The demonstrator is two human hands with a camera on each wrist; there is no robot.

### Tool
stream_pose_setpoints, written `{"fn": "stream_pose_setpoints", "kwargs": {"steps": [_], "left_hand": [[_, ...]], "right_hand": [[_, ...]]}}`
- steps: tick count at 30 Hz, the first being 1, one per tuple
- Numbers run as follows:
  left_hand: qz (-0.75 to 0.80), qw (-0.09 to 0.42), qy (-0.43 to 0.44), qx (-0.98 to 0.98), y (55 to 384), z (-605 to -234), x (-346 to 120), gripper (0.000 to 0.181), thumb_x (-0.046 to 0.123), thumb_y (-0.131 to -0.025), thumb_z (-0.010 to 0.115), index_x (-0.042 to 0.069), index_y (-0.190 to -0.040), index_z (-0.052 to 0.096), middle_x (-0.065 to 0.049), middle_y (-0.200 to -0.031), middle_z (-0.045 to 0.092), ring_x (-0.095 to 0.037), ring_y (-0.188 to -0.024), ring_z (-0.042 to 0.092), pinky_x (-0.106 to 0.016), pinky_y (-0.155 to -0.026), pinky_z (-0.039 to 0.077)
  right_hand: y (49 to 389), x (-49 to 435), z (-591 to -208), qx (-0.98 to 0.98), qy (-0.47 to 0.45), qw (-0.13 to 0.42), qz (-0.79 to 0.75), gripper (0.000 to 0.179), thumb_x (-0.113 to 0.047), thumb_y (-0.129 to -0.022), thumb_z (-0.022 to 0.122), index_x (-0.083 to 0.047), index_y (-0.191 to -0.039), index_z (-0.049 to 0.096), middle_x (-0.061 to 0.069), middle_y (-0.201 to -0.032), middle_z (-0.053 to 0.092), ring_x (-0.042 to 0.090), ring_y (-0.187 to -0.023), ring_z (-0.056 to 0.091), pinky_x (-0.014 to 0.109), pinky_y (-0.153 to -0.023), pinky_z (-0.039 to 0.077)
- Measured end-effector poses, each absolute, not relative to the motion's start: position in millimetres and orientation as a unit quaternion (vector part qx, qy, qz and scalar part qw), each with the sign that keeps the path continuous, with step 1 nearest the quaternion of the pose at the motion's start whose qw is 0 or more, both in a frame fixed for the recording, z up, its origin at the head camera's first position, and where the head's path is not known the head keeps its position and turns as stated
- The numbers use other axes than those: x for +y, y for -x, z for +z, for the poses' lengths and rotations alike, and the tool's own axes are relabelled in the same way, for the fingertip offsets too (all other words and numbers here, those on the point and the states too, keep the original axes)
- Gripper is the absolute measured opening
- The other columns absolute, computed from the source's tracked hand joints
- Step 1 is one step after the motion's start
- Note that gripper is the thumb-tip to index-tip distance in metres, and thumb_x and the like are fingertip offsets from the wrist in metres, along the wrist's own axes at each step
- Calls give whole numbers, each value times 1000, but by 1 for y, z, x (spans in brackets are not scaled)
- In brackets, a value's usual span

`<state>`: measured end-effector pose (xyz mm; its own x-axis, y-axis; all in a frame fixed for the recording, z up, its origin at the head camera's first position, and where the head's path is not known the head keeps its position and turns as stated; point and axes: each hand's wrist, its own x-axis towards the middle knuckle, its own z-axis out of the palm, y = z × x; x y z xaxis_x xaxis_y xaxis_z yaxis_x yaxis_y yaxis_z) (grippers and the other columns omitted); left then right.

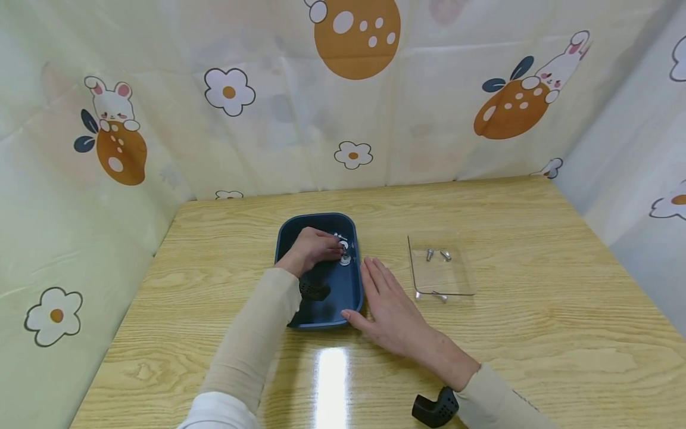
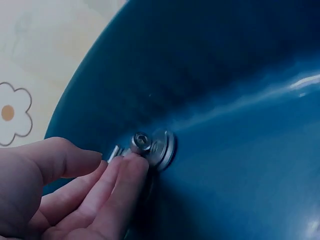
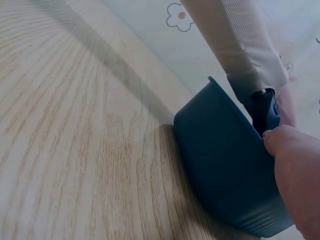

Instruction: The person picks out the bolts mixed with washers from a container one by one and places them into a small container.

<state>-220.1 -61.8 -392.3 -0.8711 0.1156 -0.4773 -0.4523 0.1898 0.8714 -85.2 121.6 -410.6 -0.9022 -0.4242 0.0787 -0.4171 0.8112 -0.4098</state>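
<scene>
My left hand (image 1: 317, 245) reaches into a dark blue plastic bin (image 1: 320, 325). Its fingertips touch small metal hardware by the bin's far right wall. In the left wrist view, a socket-head screw (image 2: 141, 141) shows just above the fingertips, beside some round washers (image 2: 166, 149). The thumb stays a little apart from that screw. Along the bin's right side lies my right hand (image 1: 393, 313), fingers extended and thumb at the rim. The right wrist view shows that thumb (image 3: 282, 137) against the bin's edge.
Right of the bin is a clear plastic piece (image 1: 445, 293) with two screws (image 1: 430, 255) within its outline and more metal bits by its front edge. Black wrist devices (image 1: 436, 408) sit at both wrists. A patterned curtain (image 1: 289, 149) borders the wooden table (image 1: 536, 286).
</scene>
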Motion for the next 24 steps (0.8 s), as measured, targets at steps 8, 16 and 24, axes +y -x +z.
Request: {"fn": "stream_pose_setpoints", "kwargs": {"steps": [8, 16, 24], "left_hand": [[634, 229, 129, 728, 220, -396, -56, 29, 7, -97, 61, -5, -123, 65, -20, -115, 71, -26, -107, 71, -36, -95, 59], [650, 257, 137, 702, 221, -394, -52, 29, 3, -96, 61, -7, -123, 64, -22, -119, 68, -26, -106, 71, -36, -96, 58], [656, 272, 135, 691, 221, -390, -49, 24, 2, -97, 60, -7, -118, 67, -21, -115, 70, -27, -107, 71, -35, -96, 58]], "right_hand": [[86, 121, -412, 951, 222, 8, -214, 94, -65, -96, 45, 1, -156, 17, 20, -165, 16, 33, -155, 11, 50, -127, 19], [86, 122, -412, 952, 219, 13, -215, 95, -66, -96, 46, 1, -156, 16, 20, -165, 15, 33, -155, 10, 51, -127, 18], [86, 121, -411, 951, 223, 16, -216, 94, -65, -97, 44, 1, -156, 16, 20, -165, 15, 33, -155, 9, 50, -127, 18]]}}
